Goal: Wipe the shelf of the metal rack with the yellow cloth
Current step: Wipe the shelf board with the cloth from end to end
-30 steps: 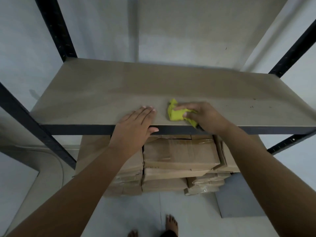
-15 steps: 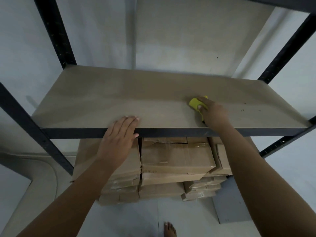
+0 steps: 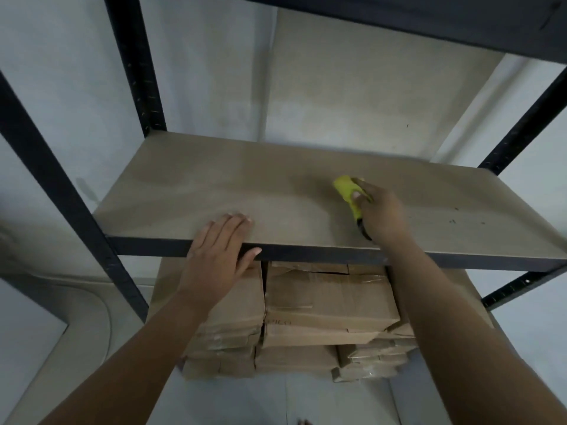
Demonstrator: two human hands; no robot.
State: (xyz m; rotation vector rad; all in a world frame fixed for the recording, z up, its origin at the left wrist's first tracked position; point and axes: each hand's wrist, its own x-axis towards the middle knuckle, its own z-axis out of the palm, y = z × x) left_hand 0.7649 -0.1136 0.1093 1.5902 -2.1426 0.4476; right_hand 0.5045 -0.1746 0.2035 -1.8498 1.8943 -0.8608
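right hand (image 3: 380, 216) — fingers curled round the bunched yellow cloth (image 3: 348, 191), pressing it on the shelf (image 3: 245, 185), right of middle | left hand (image 3: 219, 250) — flat, fingers straight on the shelf's front edge, holding nothing | metal rack (image 3: 55, 185) black posts | cardboard boxes (image 3: 322, 302) stacked below the shelf
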